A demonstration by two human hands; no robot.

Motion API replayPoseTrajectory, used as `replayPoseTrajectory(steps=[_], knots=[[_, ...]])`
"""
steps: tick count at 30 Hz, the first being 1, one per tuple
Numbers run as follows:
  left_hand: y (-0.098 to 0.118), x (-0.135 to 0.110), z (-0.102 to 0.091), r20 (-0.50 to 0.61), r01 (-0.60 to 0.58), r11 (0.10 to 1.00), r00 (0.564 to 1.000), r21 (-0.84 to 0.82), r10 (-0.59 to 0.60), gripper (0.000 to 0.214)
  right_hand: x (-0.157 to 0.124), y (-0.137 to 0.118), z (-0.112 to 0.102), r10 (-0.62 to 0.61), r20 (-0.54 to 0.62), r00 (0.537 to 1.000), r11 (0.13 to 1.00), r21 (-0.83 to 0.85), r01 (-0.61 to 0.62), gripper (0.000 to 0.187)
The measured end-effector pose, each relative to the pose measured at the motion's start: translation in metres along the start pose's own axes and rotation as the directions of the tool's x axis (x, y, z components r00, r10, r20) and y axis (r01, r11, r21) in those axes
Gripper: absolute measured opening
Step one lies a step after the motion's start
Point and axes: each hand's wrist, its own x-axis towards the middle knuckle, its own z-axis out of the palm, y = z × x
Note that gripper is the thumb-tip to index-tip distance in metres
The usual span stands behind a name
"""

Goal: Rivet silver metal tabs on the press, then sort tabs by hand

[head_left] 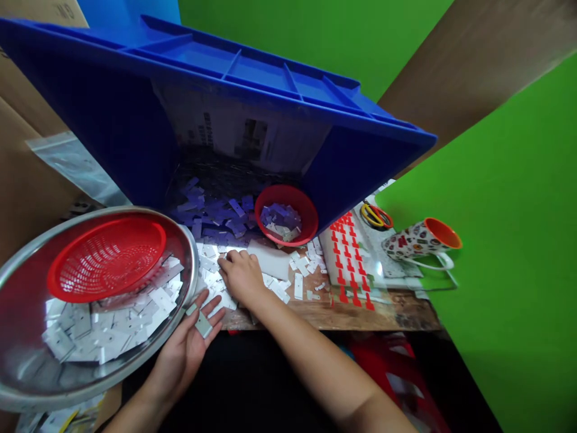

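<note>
My left hand [192, 337] lies palm up at the table's front edge, fingers apart, with two small grey metal plates [201, 322] resting on the palm. My right hand [241, 273] is palm down on a scatter of small white plates [297, 282] on the wooden table [360, 313], its fingers curled onto the pieces. Whether they pinch one is hidden. A steel basin [27, 385] at the left holds many white plates and a red plastic colander [106, 258].
A big blue crate [135, 138] lies tilted on its side behind, with more plates spilling from it and a red bowl [286, 213] of plates at its mouth. To the right are a sheet with red shapes [349, 258], scissors [376, 215] and a patterned mug [421, 240].
</note>
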Motion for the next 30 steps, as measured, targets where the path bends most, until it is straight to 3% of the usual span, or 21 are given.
replayPoseTrajectory(steps=[3, 7, 11, 13, 15, 17, 19, 22, 24, 27, 30], knots=[[0.0, -0.006, -0.003, -0.063, -0.014, 1.0, 0.998, -0.006, 0.013, 0.046, 0.01, 0.002, 0.004, 0.004, 0.025, 1.0, 1.0, 0.011, -0.004, 0.023], [0.0, -0.008, -0.008, -0.127, -0.025, 0.999, 0.992, -0.04, 0.019, 0.038, 0.019, 0.015, 0.0, 0.104, 0.059, 0.993, 0.984, 0.138, -0.111, 0.016], [0.002, -0.006, -0.008, -0.137, -0.02, 0.997, 0.991, -0.075, 0.009, 0.035, 0.02, 0.032, -0.017, 0.245, -0.057, 0.968, 0.911, 0.354, -0.21, 0.013], [0.002, -0.006, -0.002, -0.141, 0.02, 0.996, 0.99, -0.085, -0.032, 0.036, 0.008, 0.034, -0.023, 0.334, -0.086, 0.939, 0.825, 0.509, -0.247, 0.012], [-0.002, -0.007, 0.006, -0.109, 0.093, 0.991, 0.989, -0.096, -0.103, 0.039, -0.014, 0.025, -0.023, 0.38, -0.001, 0.925, 0.661, 0.7, -0.271, 0.012], [-0.008, -0.01, 0.014, -0.051, 0.153, 0.984, 0.986, -0.091, -0.158, 0.043, -0.045, 0.006, -0.018, 0.348, 0.132, 0.928, 0.463, 0.837, -0.293, 0.012], [-0.016, -0.012, 0.019, -0.011, 0.176, 0.982, 0.984, -0.062, -0.177, 0.044, -0.078, -0.013, -0.009, 0.253, 0.198, 0.947, 0.393, 0.873, -0.288, 0.013], [-0.022, -0.012, 0.017, -0.036, 0.173, 0.985, 0.984, 0.022, -0.173, 0.041, -0.115, -0.021, -0.002, 0.218, 0.022, 0.976, 0.597, 0.788, -0.151, 0.014], [-0.022, -0.012, 0.012, -0.081, 0.18, 0.978, 0.982, 0.105, -0.172, 0.039, -0.125, -0.01, -0.003, 0.256, -0.033, 0.966, 0.737, 0.653, -0.173, 0.015], [-0.02, -0.012, 0.01, -0.12, 0.177, 0.96, 0.981, 0.217, -0.154, 0.037, -0.124, 0.012, -0.008, 0.328, -0.015, 0.945, 0.873, 0.387, -0.297, 0.016], [-0.019, -0.014, 0.015, -0.123, 0.178, 0.947, 0.981, 0.269, -0.149, 0.038, -0.118, 0.018, -0.008, 0.305, 0.019, 0.952, 0.939, 0.159, -0.304, 0.028]])
